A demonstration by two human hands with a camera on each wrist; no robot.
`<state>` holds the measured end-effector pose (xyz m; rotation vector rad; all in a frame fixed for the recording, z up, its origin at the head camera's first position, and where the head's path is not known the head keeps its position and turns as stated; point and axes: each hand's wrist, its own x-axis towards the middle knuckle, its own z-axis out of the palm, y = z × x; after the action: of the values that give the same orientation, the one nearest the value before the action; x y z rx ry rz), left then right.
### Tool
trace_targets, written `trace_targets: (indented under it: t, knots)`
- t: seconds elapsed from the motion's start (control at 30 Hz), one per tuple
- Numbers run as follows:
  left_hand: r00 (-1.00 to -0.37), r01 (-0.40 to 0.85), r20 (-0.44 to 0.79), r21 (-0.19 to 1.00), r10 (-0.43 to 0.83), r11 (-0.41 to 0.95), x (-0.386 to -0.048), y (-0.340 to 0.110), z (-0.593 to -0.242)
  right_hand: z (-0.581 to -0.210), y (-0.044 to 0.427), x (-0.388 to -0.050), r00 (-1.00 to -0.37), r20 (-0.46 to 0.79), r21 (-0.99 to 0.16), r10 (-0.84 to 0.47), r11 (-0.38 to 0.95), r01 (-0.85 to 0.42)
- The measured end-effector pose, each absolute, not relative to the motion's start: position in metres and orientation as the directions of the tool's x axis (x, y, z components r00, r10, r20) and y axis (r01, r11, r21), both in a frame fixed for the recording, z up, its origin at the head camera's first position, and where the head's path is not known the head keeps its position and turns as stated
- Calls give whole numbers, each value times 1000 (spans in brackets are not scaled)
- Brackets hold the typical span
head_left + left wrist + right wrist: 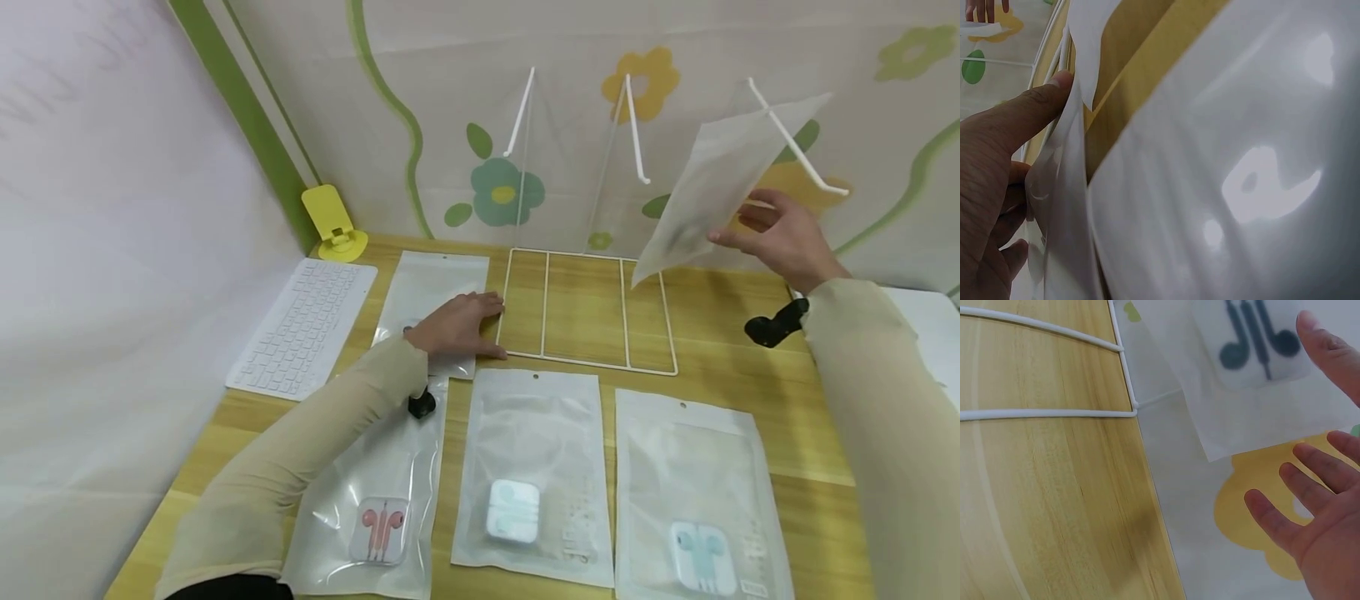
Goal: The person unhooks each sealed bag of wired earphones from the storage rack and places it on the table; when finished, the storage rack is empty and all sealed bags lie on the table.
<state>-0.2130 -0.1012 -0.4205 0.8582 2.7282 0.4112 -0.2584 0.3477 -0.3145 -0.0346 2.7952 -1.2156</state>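
On the rack's right hook (pixel 797 142), a whitish plastic bag (pixel 720 171) hangs tilted, with dark earphones (pixel 1260 337) showing through it in the right wrist view. Beside that bag is my right hand (pixel 787 237), its fingers spread and the thumb at the bag's edge. My left hand (pixel 459 325) rests at the left side of the white wire rack (pixel 545 304), fingertips and thumb by its base wire. Beneath the left hand lies another bag (pixel 438 279), partly hidden by it.
Three bags lie in front: one with pink earphones (pixel 382 531), two with pale blue ones (pixel 513 510) (pixel 703 557). The left hook (pixel 521 112) and middle hook (pixel 635 129) jut forward. A white keyboard (pixel 303 329) and yellow stand (pixel 327 212) are left; a white object (pixel 926 321) lies right.
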Motion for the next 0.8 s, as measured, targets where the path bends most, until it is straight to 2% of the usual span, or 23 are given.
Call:
trace_targets:
  t: [0.13, 0.27, 0.37, 0.43, 0.57, 0.8]
  knots:
    - [-790, 523, -156, 334, 593, 784, -214, -101, -421, -319, 347, -255, -996, -36, -796, -81, 605, -20]
    - [-791, 522, -158, 327, 590, 788, -214, -102, -422, -333, 342, -249, -985, 15, -890, -174, 447, -92]
    - [-798, 511, -159, 333, 581, 792, -213, -102, -422, -345, 335, -246, -976, 8, -945, -216, 317, -77]
    - [-800, 504, -159, 345, 579, 791, -212, -102, -423, -353, 330, -243, -980, -5, -968, -200, 247, -45]
    - [-795, 509, -153, 360, 587, 782, -212, -101, -422, -362, 322, -234, -990, -15, -981, -141, 193, -12]
    - [-795, 515, -144, 354, 589, 781, -212, -103, -420, -366, 308, -221, -991, 59, -994, -119, 80, -69]
